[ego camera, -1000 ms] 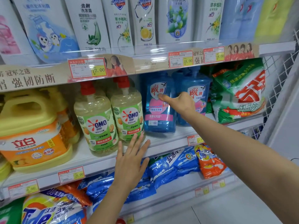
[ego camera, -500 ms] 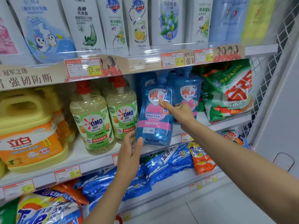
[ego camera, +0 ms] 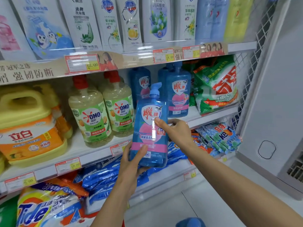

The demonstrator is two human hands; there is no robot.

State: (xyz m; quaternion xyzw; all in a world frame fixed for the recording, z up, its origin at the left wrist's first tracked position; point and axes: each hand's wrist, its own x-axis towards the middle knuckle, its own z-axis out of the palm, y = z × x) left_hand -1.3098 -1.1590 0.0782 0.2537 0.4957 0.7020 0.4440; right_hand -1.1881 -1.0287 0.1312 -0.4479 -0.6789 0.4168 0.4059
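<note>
Shop shelving point(ego camera: 241, 47) is filling the wall ahead of the person, and its middle shelf point(ego camera: 96, 155) is carrying the cleaning goods. A big yellow jug point(ego camera: 29, 125) is sitting toward the left end, a green detergent bag point(ego camera: 216, 86) is leaning at the right end, two pale OMO bottles point(ego camera: 90, 115) are standing side by side near the middle, and more blue pump bottles point(ego camera: 178, 97) are standing just right of them, further back. One more blue bottle point(ego camera: 150, 133) is hanging upright in the air just off the shelf's front edge, clear of the board, with its label facing the person. The left hand point(ego camera: 131, 163) is cupping it from below, fingers curling under the base and thumb lying across the lower label. The right hand point(ego camera: 176, 131) is gripping its right side, thumb pressing on the front of the label. To my eye the lifting-off step is nearly finished, as the bottle is off the shelf and both hands are bearing its weight. Next, I'd judge, comes drawing it toward the body and away from the shelf edge. That is calling for a firm hold low down, since a full bottle looks heavy and the smooth plastic could be slippery.
</note>
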